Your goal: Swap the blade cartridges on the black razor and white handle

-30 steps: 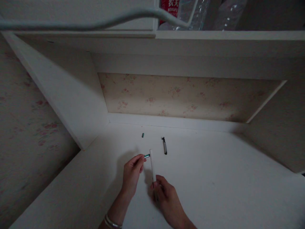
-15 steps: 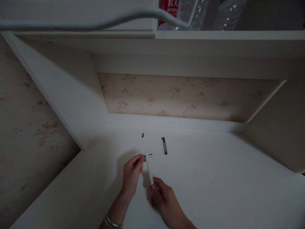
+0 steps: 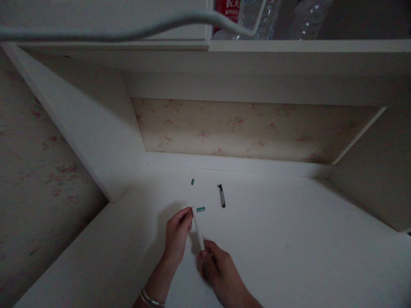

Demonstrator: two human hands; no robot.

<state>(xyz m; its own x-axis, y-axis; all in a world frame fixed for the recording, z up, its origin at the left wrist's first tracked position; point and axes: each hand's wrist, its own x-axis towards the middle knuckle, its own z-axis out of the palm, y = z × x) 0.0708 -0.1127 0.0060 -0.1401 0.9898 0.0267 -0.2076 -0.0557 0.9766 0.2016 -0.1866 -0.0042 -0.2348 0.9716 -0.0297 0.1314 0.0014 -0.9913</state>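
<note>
One white stick (image 3: 198, 229) juts forward from the right hand (image 3: 220, 267).

I watched from one head-worn camera facing forward and down over the desktop (image 3: 302, 222), left hand (image 3: 176, 233) and right hand (image 3: 223, 271) near six o'clock, cabinet underside (image 3: 224, 64) at twelve.

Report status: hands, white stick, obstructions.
Left hand pinching green-black strip. Right hand gripping white stick, tip across strip. Black-grey handle lies beyond, blocking neither hand.
</note>
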